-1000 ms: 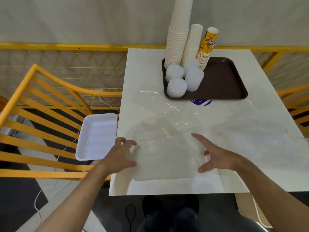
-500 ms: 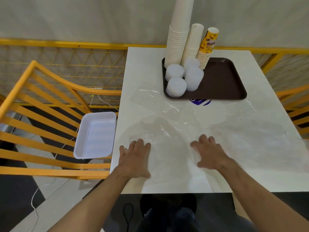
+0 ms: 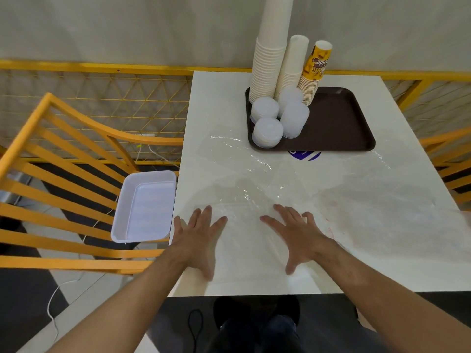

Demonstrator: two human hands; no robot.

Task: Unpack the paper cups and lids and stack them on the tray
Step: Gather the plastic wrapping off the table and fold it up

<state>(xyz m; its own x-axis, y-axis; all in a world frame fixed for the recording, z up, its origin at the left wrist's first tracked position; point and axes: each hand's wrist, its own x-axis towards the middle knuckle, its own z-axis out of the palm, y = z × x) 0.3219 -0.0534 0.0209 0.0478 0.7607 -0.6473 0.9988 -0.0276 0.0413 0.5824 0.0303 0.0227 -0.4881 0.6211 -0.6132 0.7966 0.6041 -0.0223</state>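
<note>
Both hands, left hand and right hand, lie flat, fingers spread, holding nothing, on clear plastic wrap; the tray bears three cup stacks and four lid stacks.

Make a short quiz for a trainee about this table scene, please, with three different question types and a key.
1. True or false: the left hand grips a cup.
2. How many stacks of lids stand on the brown tray? A) two B) four C) six
3. Fill in: the right hand presses flat on clear plastic ____.

Key: 1 false; 2 B; 3 wrap.
</note>
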